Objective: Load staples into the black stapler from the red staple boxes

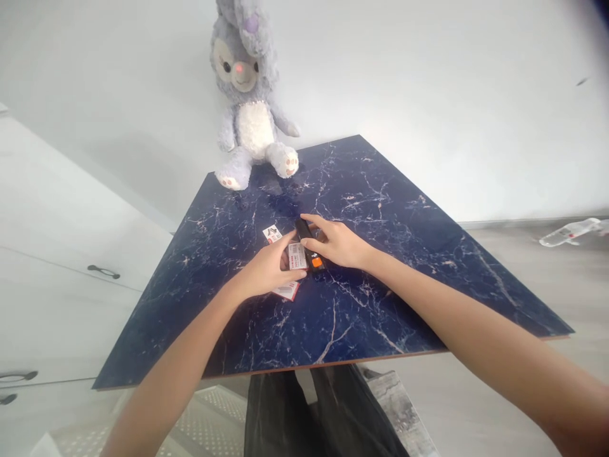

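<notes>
Near the middle of the dark blue marble-patterned table, my right hand grips a slim black device with an orange patch at its near end. My left hand is curled around a small white box with red print and a barcode-like label. The box and the black device sit side by side, close together or touching. Under my left hand lies a white and red printed card; another printed piece sticks out beyond the fingers. Whether these are one item I cannot tell.
A grey plush rabbit sits at the table's far left edge against the white wall. White drawers with dark handles stand at the left. A clear plastic item lies on the floor at the right. My legs are below the near edge.
</notes>
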